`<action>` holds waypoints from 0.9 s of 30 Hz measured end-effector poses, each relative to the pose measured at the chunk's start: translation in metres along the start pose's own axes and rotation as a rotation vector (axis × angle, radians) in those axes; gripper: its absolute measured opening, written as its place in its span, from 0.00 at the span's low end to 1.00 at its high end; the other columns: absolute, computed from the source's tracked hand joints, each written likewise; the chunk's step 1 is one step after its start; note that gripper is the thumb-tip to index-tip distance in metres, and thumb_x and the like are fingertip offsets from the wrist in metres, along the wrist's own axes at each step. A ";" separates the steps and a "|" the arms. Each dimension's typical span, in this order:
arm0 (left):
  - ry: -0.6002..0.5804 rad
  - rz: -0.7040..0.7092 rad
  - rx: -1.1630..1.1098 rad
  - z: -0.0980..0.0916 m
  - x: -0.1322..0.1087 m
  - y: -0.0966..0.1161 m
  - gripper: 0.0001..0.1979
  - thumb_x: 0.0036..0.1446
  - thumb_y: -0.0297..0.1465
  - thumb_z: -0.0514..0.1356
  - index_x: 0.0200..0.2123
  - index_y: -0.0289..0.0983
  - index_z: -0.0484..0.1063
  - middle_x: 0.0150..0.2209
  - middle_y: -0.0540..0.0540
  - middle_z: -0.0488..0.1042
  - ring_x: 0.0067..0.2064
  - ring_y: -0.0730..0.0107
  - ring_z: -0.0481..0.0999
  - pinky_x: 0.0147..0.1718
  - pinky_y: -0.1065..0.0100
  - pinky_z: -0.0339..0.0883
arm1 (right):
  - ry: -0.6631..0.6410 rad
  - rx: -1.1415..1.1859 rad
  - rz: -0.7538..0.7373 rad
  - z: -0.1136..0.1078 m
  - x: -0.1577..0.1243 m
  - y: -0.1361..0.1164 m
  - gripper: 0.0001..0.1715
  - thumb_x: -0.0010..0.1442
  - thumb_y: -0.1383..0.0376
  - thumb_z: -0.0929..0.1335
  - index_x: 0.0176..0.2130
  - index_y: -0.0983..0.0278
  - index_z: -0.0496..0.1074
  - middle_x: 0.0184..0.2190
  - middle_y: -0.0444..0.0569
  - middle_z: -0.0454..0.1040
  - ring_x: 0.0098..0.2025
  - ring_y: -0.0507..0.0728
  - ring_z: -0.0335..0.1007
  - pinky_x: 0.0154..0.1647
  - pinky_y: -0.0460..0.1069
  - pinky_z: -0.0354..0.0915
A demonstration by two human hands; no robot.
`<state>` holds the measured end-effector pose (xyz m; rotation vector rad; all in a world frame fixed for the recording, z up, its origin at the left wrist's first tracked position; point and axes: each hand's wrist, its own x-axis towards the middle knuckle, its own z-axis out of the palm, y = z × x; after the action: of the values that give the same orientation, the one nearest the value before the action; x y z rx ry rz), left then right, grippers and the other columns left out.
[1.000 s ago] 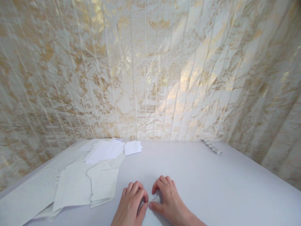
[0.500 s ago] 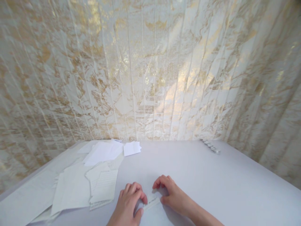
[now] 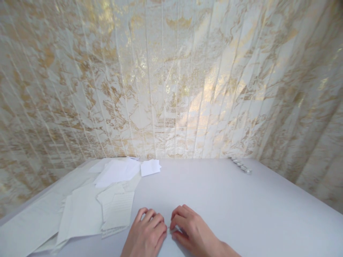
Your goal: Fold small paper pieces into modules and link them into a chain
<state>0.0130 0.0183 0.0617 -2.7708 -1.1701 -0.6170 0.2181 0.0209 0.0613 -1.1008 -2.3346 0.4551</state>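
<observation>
Near the front edge of the white table point(image 3: 214, 200), my left hand point(image 3: 148, 230) is closed, palm down, its fingers curled over a narrow folded strip of paper point(image 3: 168, 227). My right hand point(image 3: 191, 228) faces it from the right, thumb and fingers bent together at the strip's other end. Only a sliver of the strip shows in the small gap between the two hands; the fingers cover the rest. Left of my left hand lie small lined paper pieces point(image 3: 119, 210), apart from it.
Larger paper sheets point(image 3: 83, 210) overlap across the table's left side, with whiter sheets point(image 3: 118, 173) behind them. A small white paper stack point(image 3: 150, 167) sits at the back. Several shiny silvery pieces point(image 3: 242, 166) form a row at the back right. A patterned curtain point(image 3: 171, 78) hangs behind the table.
My hands have come closer together, and their fingers have closed down over the paper strip, which was more visible before. The other papers and the silvery pieces stay put.
</observation>
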 end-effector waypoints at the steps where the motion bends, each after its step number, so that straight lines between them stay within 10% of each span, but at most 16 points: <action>1: 0.010 0.009 0.012 0.001 0.000 -0.001 0.09 0.61 0.23 0.59 0.32 0.42 0.72 0.34 0.54 0.77 0.39 0.65 0.74 0.46 0.59 0.58 | 0.002 -0.014 -0.005 0.001 0.000 0.000 0.14 0.53 0.79 0.70 0.36 0.61 0.74 0.40 0.46 0.75 0.41 0.56 0.69 0.45 0.47 0.64; 11: -0.015 0.062 0.079 0.006 0.001 0.000 0.08 0.60 0.22 0.58 0.32 0.40 0.72 0.33 0.52 0.77 0.38 0.64 0.75 0.45 0.57 0.61 | 0.030 -0.143 -0.054 0.009 0.004 0.001 0.10 0.56 0.77 0.70 0.34 0.62 0.74 0.36 0.46 0.76 0.38 0.55 0.70 0.42 0.46 0.65; 22: 0.275 0.141 0.206 0.011 0.003 0.005 0.15 0.63 0.18 0.49 0.28 0.39 0.68 0.28 0.52 0.74 0.32 0.67 0.72 0.42 0.59 0.62 | 0.105 -0.361 -0.196 0.019 0.001 0.005 0.08 0.62 0.69 0.67 0.30 0.61 0.67 0.29 0.45 0.74 0.28 0.55 0.68 0.29 0.48 0.60; 27: 0.119 0.087 0.108 0.009 0.003 -0.001 0.10 0.63 0.22 0.55 0.31 0.40 0.69 0.32 0.51 0.75 0.35 0.64 0.73 0.41 0.60 0.63 | 0.105 -0.360 -0.188 0.016 0.002 0.004 0.08 0.61 0.71 0.66 0.30 0.61 0.68 0.30 0.45 0.74 0.30 0.54 0.68 0.30 0.47 0.60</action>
<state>0.0172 0.0231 0.0545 -2.6390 -1.0221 -0.6776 0.2106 0.0232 0.0472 -1.0158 -2.4537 -0.0950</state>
